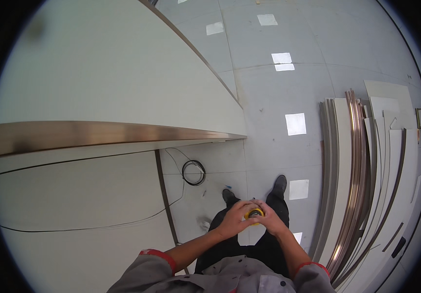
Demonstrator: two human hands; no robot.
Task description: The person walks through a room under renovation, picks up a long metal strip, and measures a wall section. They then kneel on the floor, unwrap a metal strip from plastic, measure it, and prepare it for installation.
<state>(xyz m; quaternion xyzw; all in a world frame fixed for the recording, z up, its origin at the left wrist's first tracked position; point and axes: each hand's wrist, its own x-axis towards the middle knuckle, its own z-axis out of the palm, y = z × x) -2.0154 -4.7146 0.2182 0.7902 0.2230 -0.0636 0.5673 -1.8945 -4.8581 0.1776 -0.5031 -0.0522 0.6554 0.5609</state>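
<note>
Yellow and black, a small rounded object that looks like a tape measure (254, 214) sits in front of the body, between two bare hands, and that's where all the attention goes! The left hand (235, 219) wraps it from one side, the right hand (271, 219) from the other, fingers curled in close, both clamped on the casing; whether any blade is out, I cannot tell. Handling the tool looks like the step in play, and the next move, I'd judge, calls for one hand keeping a firm hold while the other frees its fingers. Down below, dark shoes (280, 184) stand apart on the pale grey tiled floor (266, 151), a coiled black cable (194, 184) lies off to the left, and long copper-toned metallic strips (352, 141) lie well over to the right
</note>
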